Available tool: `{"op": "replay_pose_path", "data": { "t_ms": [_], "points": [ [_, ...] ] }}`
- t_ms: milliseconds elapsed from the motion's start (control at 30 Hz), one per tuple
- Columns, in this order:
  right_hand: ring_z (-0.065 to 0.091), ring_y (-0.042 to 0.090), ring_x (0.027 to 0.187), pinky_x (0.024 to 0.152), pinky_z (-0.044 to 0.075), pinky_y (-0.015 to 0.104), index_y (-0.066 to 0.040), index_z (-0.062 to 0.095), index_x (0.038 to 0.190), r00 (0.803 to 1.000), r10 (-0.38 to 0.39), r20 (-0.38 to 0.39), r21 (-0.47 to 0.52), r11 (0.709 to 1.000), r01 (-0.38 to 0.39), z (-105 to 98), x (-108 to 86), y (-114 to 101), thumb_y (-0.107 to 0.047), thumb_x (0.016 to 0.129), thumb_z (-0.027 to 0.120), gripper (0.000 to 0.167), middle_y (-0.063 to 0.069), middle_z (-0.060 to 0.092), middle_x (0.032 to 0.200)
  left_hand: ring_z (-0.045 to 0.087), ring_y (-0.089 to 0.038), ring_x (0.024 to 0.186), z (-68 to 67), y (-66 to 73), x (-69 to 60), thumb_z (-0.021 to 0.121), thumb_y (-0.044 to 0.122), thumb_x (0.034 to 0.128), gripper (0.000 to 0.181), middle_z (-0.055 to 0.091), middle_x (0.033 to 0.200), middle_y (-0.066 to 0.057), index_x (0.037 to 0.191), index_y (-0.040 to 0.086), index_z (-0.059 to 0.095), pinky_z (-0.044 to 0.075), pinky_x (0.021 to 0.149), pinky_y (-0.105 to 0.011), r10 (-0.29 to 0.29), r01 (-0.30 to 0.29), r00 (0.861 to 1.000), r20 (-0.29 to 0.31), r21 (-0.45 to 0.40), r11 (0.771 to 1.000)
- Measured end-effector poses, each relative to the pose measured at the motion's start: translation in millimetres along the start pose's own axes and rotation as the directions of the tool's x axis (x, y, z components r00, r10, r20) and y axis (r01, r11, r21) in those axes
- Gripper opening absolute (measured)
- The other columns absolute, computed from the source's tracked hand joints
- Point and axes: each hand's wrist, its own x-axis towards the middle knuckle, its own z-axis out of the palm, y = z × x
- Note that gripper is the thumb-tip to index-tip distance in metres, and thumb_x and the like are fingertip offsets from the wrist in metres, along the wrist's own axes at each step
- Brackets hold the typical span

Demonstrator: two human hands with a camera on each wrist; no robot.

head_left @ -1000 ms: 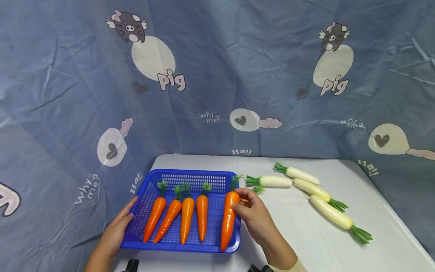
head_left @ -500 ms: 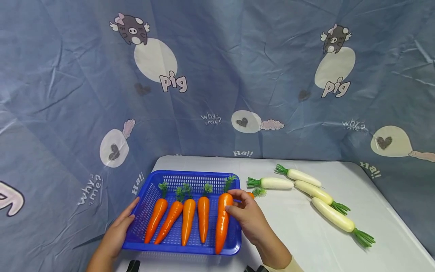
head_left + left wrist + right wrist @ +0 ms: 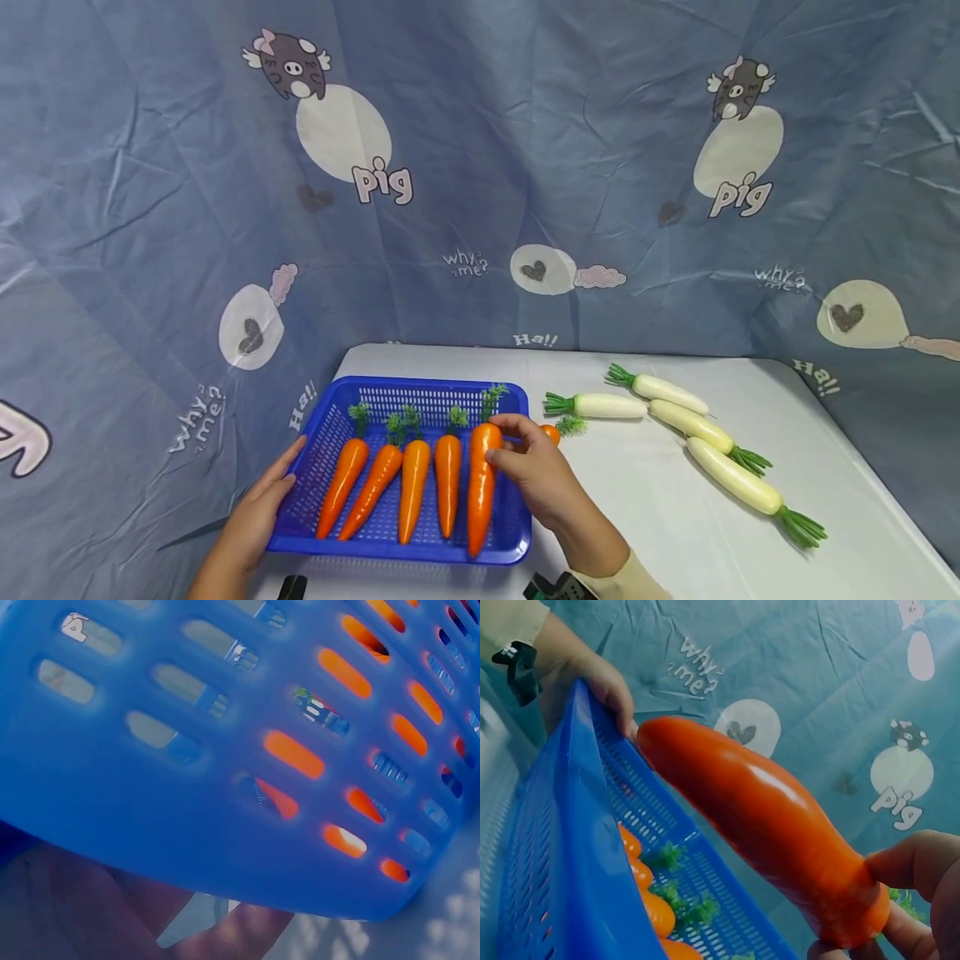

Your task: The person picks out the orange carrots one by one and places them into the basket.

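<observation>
A blue plastic basket (image 3: 390, 550) stands on the table, with several orange carrots (image 3: 412, 492) lying side by side in it, their green tops toward the back. My left hand (image 3: 258, 508) grips its left rim; the right wrist view shows the thumb hooked over that edge. My right hand (image 3: 536, 471) pinches another carrot (image 3: 482, 496) near its thick top end, over the basket's right part. Close up in the right wrist view, this carrot (image 3: 765, 817) sits between thumb and fingers, above the others. The left wrist view is filled mostly by the basket's slotted wall (image 3: 150, 802).
One more carrot (image 3: 552, 433) lies on the table right of the basket, partly hidden by my right hand. Several white radishes (image 3: 735, 475) lie farther right on the white tabletop (image 3: 675, 542). A blue printed curtain (image 3: 465, 208) hangs behind and at the sides.
My right hand has moved left with the carrot, from the basket's right wall toward the row of carrots. The carrot outside the basket shows more now. My left hand stays on the rim.
</observation>
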Motion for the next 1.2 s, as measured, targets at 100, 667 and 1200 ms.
{"op": "replay_pose_path", "data": {
  "t_ms": [100, 667, 1200],
  "points": [
    [0.063, 0.025, 0.108, 0.088, 0.055, 0.031, 0.0, 0.057, 0.137, 1.0, 0.002, 0.004, -0.005, 1.0, -0.002, 2, 2.6, -1, -0.007, 0.092, 0.073, 0.048, 0.022, 0.06, 0.128, 0.0, -0.045, 0.159, -0.1, -0.2, -0.1, 0.025, 0.017, 0.1138, 0.058, -0.003, 0.176, -0.017, 0.17, 0.024, 0.014, 0.008, 0.123, -0.069, 0.001, -0.001, 1.0, -0.001, -0.002, 1.0],
    [0.066, 0.025, 0.108, 0.088, 0.057, 0.035, 0.0, 0.06, 0.133, 0.998, -0.023, 0.061, -0.101, 0.994, 0.029, 21, 16.9, -3, -0.006, 0.089, 0.074, 0.046, 0.019, 0.059, 0.13, -0.003, -0.046, 0.16, -1.1, -0.2, -0.3, 0.026, 0.017, 0.114, 0.057, -0.005, 0.176, -0.015, 0.17, 0.025, 0.014, 0.005, 0.122, -0.072, 0.007, -0.007, 1.0, 0.001, 0.0, 1.0],
    [0.065, 0.026, 0.108, 0.089, 0.054, 0.038, -0.003, 0.064, 0.128, 1.0, 0.013, -0.007, -0.211, 0.977, -0.014, 33, 25.4, -2, -0.006, 0.085, 0.075, 0.045, 0.016, 0.065, 0.129, 0.001, -0.045, 0.159, -0.2, 0.3, -1.1, 0.025, 0.017, 0.1139, 0.057, -0.003, 0.176, -0.017, 0.17, 0.025, 0.014, 0.008, 0.122, -0.07, 0.019, -0.019, 1.0, 0.005, -0.015, 1.0]
  ]
}}
